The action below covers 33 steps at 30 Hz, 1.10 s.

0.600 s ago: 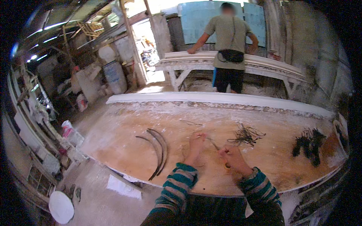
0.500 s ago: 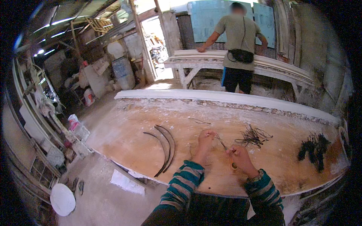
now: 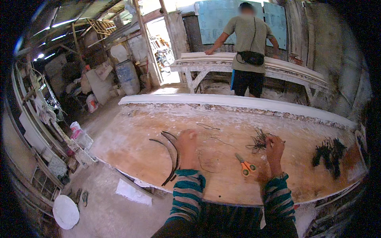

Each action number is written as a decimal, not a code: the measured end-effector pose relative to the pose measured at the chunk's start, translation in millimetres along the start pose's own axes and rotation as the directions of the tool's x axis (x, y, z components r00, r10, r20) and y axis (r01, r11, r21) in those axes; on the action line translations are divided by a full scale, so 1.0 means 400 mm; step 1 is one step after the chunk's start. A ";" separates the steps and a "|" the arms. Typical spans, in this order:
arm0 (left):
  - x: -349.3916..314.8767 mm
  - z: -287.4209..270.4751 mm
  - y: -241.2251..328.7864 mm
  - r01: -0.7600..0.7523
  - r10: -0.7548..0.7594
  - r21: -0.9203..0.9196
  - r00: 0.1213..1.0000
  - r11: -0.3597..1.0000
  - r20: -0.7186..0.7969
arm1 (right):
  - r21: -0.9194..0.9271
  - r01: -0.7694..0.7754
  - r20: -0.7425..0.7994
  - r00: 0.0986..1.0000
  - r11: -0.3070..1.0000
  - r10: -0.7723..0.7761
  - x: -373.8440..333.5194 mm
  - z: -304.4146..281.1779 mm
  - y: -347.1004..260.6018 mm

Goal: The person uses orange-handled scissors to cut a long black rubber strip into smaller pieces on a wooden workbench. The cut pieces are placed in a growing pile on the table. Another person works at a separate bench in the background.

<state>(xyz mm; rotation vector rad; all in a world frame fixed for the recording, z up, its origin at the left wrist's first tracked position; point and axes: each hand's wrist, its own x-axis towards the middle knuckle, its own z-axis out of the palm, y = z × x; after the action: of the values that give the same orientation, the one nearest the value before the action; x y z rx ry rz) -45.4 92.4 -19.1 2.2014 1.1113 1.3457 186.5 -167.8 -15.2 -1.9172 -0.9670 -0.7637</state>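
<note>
My left hand (image 3: 187,148) is beside the curved dark strips (image 3: 174,148) on the wooden tabletop (image 3: 131,150). Its fingers look curled and slightly blurred, and whatever they may hold is hidden. My right hand (image 3: 274,150) is at the edge of a loose tangle of dark strings (image 3: 258,142), its fingertips pinched on a string there. Between my forearms lie scissors (image 3: 245,166) with orange and green handles, blades slightly apart. A thin loose string (image 3: 223,140) rests on the wood between the hands, and another bent string (image 3: 208,126) lies farther back.
At the right of the table sits a bundle of black strands (image 3: 330,154). A long white moulding (image 3: 222,100) runs along the far edge. Beyond it a person (image 3: 249,39) stands at a white bench (image 3: 190,69). A white round lid (image 3: 66,212) is on the floor at left.
My hands have moved apart: the left went left toward the curved strips, the right up to the string tangle. The string held between them is no longer stretched there, and the scissors are now uncovered.
</note>
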 end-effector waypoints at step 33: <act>-0.035 -0.007 0.189 0.736 -0.092 -0.658 0.675 0.159 0.732 | 0.551 -0.305 0.325 0.936 0.777 0.137 -0.058 0.073 -0.110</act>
<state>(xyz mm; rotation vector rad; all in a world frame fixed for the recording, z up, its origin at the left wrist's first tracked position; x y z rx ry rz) -17.5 32.9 20.9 1.0023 0.3901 0.6351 141.5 -134.6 -29.2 -1.5427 -0.9692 -0.0256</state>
